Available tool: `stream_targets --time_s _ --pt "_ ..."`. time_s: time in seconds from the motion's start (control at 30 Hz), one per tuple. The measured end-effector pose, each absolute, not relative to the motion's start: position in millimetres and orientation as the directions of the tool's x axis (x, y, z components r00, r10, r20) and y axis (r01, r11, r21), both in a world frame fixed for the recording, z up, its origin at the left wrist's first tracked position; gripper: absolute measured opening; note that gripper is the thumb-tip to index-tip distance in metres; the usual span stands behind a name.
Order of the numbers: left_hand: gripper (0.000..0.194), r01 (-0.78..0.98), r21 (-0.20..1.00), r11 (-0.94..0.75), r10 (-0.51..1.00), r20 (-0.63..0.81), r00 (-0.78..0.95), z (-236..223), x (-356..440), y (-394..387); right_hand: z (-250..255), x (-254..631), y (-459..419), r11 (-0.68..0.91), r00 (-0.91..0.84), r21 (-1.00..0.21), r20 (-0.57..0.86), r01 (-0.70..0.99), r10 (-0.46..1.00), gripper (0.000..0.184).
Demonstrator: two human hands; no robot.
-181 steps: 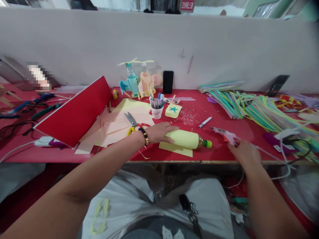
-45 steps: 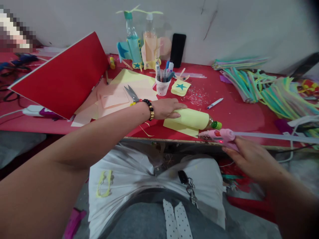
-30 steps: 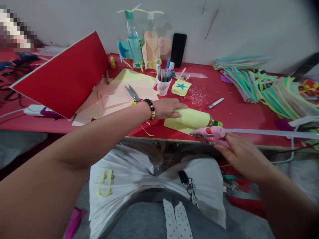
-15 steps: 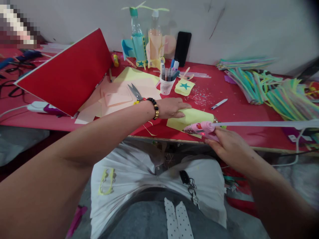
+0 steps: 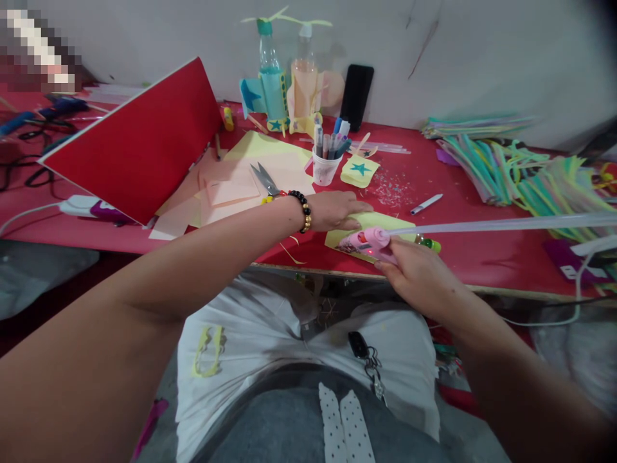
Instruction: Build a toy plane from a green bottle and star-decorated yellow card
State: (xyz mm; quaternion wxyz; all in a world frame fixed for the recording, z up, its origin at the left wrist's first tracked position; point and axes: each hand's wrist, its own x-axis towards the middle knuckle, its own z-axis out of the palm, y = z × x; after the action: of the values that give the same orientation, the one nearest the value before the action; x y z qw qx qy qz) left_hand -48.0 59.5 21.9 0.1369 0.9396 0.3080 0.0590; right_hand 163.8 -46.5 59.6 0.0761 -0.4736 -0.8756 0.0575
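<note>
My left hand [image 5: 335,212] lies spread and presses the yellow paper [image 5: 371,221] on a plastic bottle [image 5: 427,244], and my right hand [image 5: 419,273] closes around a pink glue gun [image 5: 366,243] just over the paper.

An off-white painted partition wall [image 5: 482,58] marked with thin dark scuff marks [image 5: 424,40] stands directly behind a long workbench [image 5: 486,254] with a glossy red top and a pale wooden front edge [image 5: 511,292], spanning the view under even indoor light.
</note>
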Motion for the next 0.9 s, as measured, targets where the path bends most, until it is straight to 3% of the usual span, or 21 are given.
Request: stream_targets --time_s 0.37,0.77,0.9 --pt "0.053 0.562 0.32 -0.763 0.598 0.018 0.801 21 -49 60 65 189 -48 0.516 -0.518 -0.117 0.012 0.849 0.855 0.012" --pt "0.053 0.556 0.272 -0.786 0.584 0.029 0.811 23 -50 59 68 243 -61 0.498 -0.5 -0.087 0.002 0.863 0.866 0.015" --pt "0.052 0.56 0.272 -0.783 0.59 0.041 0.806 21 -51 60 73 253 -66 0.457 -0.463 -0.118 -0.021 0.881 0.886 0.017"
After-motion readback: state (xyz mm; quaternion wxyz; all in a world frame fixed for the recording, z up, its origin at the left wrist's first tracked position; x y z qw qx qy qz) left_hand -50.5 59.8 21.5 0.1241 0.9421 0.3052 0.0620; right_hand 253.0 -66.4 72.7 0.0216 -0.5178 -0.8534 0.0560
